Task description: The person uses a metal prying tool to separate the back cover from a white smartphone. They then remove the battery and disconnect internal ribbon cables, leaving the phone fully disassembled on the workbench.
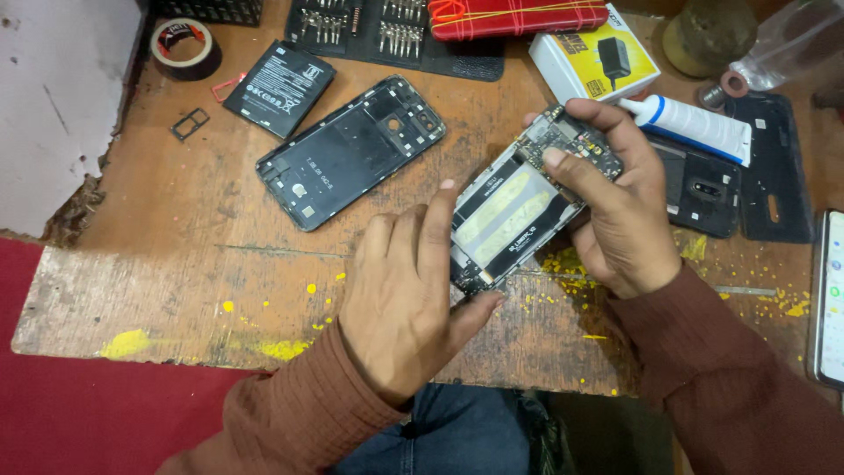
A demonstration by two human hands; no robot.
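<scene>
Two hands hold one opened phone (pixel 519 207) over the wooden table (pixel 220 273). I see its inside facing up, with a black empty bay and two pale yellow strips across it. It lies tilted, near the middle of the table's front edge.

My left hand (pixel 409 295) grips the lower end of the phone. The thumb presses under its bottom corner and the fingers rest along its left side. The hand is curled around it, not wide open.

My right hand (pixel 620 207) is wrapped around the top end of the phone. Its fingers fold over the circuit board there, and one fingertip presses down beside the yellow strips.

Left of the phone lies the dark back cover (pixel 347 151), flat and well apart from it. Farther left of the phone are a flat black battery (pixel 279 88), a small tray frame (pixel 190 124) and a roll of tape (pixel 185 46). Above the phone, at the far edge, sits a case of screwdriver bits (pixel 369 26). Just right of the phone lies a white glue tube (pixel 690 123), next to a white charger box (pixel 593 57). Under my right hand is a black phone case (pixel 703 189). Yellow paint spots mark the wood below the phone.
</scene>
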